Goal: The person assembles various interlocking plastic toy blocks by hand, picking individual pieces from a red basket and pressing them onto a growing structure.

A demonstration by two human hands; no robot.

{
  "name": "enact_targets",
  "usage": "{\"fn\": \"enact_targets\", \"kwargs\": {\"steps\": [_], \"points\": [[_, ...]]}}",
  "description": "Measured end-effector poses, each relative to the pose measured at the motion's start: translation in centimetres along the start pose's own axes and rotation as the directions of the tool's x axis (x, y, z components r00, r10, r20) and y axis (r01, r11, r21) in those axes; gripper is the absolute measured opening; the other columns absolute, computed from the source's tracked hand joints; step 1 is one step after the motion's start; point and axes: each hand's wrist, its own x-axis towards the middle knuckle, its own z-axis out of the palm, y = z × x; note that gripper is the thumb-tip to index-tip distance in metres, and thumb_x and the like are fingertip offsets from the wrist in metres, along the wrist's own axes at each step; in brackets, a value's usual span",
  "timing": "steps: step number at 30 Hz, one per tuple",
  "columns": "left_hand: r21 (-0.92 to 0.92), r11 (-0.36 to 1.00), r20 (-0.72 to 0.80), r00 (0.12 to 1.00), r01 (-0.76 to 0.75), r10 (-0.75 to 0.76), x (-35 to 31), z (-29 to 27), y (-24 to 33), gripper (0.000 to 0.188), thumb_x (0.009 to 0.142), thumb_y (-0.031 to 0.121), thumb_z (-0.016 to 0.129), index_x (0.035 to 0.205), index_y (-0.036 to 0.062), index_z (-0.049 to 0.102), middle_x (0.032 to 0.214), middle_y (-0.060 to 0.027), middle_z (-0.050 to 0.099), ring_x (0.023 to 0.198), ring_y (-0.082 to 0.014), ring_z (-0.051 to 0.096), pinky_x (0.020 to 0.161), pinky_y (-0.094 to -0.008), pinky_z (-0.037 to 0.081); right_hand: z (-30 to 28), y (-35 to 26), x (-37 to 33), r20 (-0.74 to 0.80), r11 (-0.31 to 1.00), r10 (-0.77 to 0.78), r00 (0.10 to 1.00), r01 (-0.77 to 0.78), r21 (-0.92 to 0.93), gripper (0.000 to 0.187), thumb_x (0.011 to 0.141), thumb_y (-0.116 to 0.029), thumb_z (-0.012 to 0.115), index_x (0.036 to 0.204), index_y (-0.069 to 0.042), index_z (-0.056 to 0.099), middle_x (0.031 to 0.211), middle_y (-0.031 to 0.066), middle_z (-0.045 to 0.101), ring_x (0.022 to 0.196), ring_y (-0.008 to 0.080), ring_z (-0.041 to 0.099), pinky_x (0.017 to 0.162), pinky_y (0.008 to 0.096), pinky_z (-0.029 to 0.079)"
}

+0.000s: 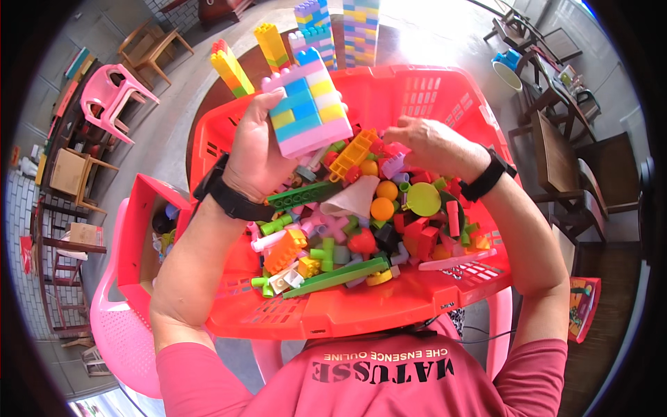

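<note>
My left hand point(251, 156) grips a block assembly point(306, 108) of interlocking toy bricks in pink, blue and yellow. It is held up over the left half of a red plastic basket point(379, 87). Over the toys at the right, my right hand point(438, 147) has its fingers curled together; what they hold, if anything, is hidden. Just below those fingertips lie a lilac brick point(392, 165) and some red pieces. A yellow-orange ladder-like piece point(353, 154) lies between the two hands, and a dark green strip point(302, 197) is beneath my left wrist.
Mixed toys fill the basket, among them orange balls point(382, 208) and a lime disc point(424, 200). Behind it, brick towers point(360, 35) stand on a round brown table point(205, 108). A red box point(135, 233) sits on a pink chair point(114, 326) at the left.
</note>
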Motion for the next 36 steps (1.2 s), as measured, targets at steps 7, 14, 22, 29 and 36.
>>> {"fn": "enact_targets", "kwargs": {"steps": [7,14,22,29,36], "points": [[0.012,0.999,-0.111,0.993,-0.042,0.043,0.0,0.5,-0.7,0.059,0.097,0.034,0.051,0.144,-0.0008,0.039,0.137,-0.0266,0.051,0.127,-0.0413,0.052,0.109,-0.0523,0.040,0.7,-1.8,0.8,0.100,0.999,-0.023,0.995,0.027,-0.045,0.017,0.082,-0.013,0.064,0.098,-0.006,0.065,0.100,0.0157,0.061,0.093,0.0345,0.065,0.076,0.0456,0.055],[0.250,0.968,-0.213,0.976,0.022,0.033,-0.7,0.7,-0.9,0.040,0.093,0.005,0.062,0.132,0.0044,0.052,0.121,-0.0105,0.063,0.111,-0.0240,0.064,0.096,-0.0423,0.054,0.9,-2.2,0.9,0.156,0.998,0.025,0.987,-0.015,-0.067,0.026,0.076,-0.017,0.073,0.092,-0.003,0.058,0.091,0.0143,0.061,0.092,0.0326,0.064,0.073,0.0462,0.053],[0.526,0.848,-0.096,0.995,0.071,-0.024,-0.8,0.7,-1.4,0.041,0.084,0.000,0.064,0.124,0.0037,0.057,0.113,-0.0060,0.066,0.103,-0.0174,0.066,0.093,-0.0353,0.055,-4.6,-0.1,0.4,-0.397,0.948,0.118,0.910,0.016,0.318,0.023,0.081,-0.010,0.068,0.101,0.001,0.061,0.086,0.0126,0.064,0.080,0.0260,0.064,0.074,0.0345,0.051],[0.422,0.906,-0.190,0.974,-0.034,0.125,-0.5,0.3,-1.4,0.033,0.086,0.003,0.062,0.119,0.0042,0.060,0.109,-0.0068,0.066,0.096,-0.0181,0.067,0.085,-0.0363,0.058,-5.6,-1.5,-0.4,-0.390,0.803,0.174,0.904,0.099,0.588,0.023,0.082,-0.012,0.069,0.100,-0.001,0.060,0.080,0.0108,0.062,0.076,0.0194,0.064,0.067,0.0328,0.049],[0.361,0.923,-0.303,0.920,-0.132,0.250,0.2,-0.9,-0.4,0.032,0.091,0.009,0.064,0.122,0.0060,0.058,0.107,-0.0057,0.066,0.096,-0.0174,0.067,0.083,-0.0356,0.059,-0.8,-2.5,0.8,-0.169,1.000,0.007,0.986,-0.003,0.024,0.023,0.080,-0.013,0.067,0.095,-0.002,0.054,0.083,0.0162,0.062,0.083,0.0359,0.063,0.069,0.0438,0.051]]}}
